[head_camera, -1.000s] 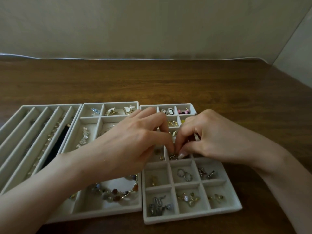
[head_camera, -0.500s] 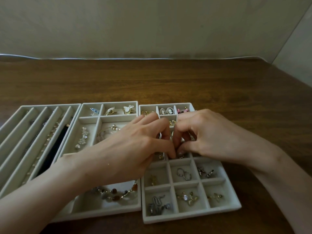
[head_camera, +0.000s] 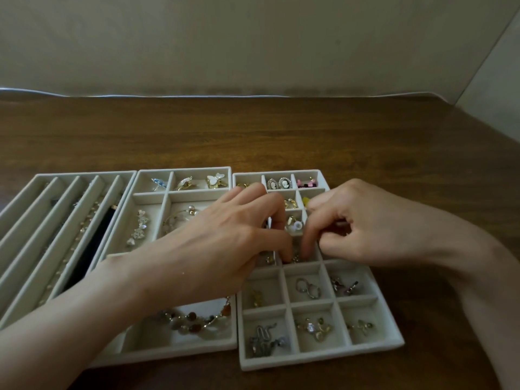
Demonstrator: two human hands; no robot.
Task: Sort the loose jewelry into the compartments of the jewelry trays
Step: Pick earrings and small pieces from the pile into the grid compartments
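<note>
Two bare forearms, bare left hand (head_camera: 225,243) and right hand (head_camera: 374,229), slender fingers (head_camera: 253,198)

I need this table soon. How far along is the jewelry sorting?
Done: the slotted tray, middle tray and grid tray hold pieces, including cameo earrings, a butterfly brooch and a beaded bracelet. In hand: the left hand and right hand meet fingertips at a small gold piece in a grid compartment; the grip is unclear. Left: seating it. Jewelry shows only inside the trays, so likely little remains.
</note>
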